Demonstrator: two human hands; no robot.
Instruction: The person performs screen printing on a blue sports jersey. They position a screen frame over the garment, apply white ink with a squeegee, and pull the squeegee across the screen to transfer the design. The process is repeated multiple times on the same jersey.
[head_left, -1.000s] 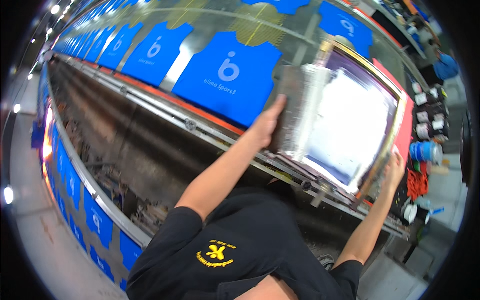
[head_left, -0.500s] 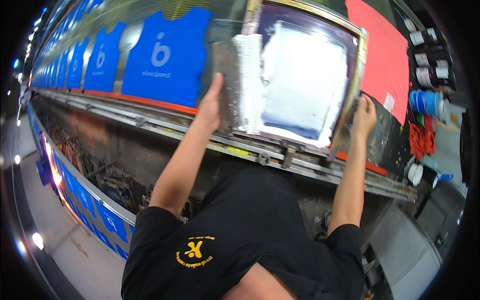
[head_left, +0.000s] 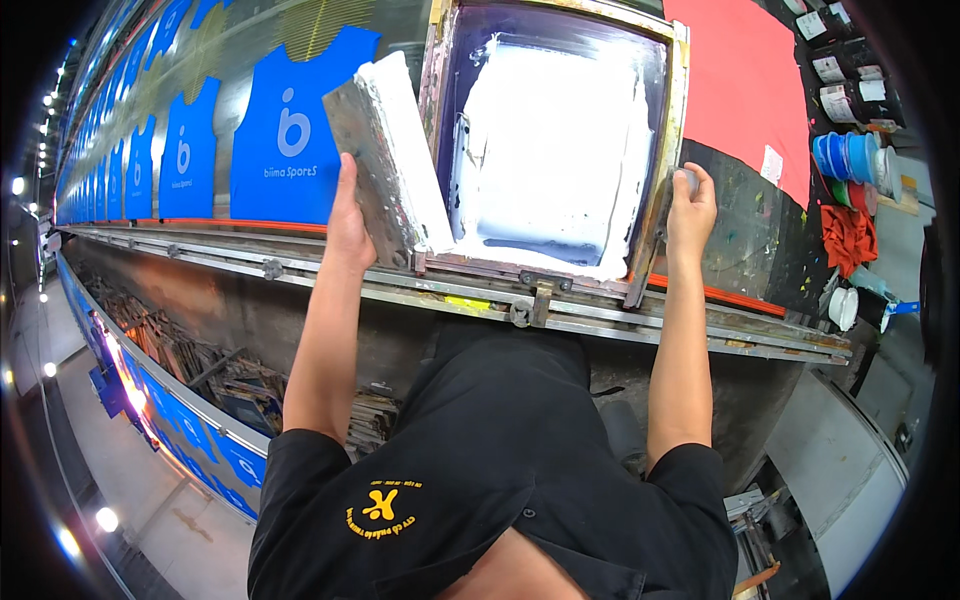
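Note:
My left hand point(head_left: 350, 230) is wrapped round the outer side of a dull metal squeegee point(head_left: 380, 150), which leans to the left over the screen frame's left edge, its inner side coated in white ink. My right hand point(head_left: 692, 210) has curled fingers on the right bar of the screen frame point(head_left: 677, 90). Inside the frame, a broad patch of white ink point(head_left: 545, 140) lies on the dark mesh, thicker along its edges. The frame sits on the long print table, beside blue shirt pieces point(head_left: 270, 140) with pale printed logos.
A red fabric piece point(head_left: 745, 90) lies right of the frame. Metal rails point(head_left: 440, 290) run along the table's front. Dark ink containers point(head_left: 840, 70), blue tubs point(head_left: 845, 160) and a red rag point(head_left: 848, 240) stand or lie at right. Another row of blue pieces point(head_left: 200, 435) is at lower left.
My view has turned, so table and frame appear leveler and further left. The squeegee, upright half a second ago, now tilts leftward with my left hand on it.

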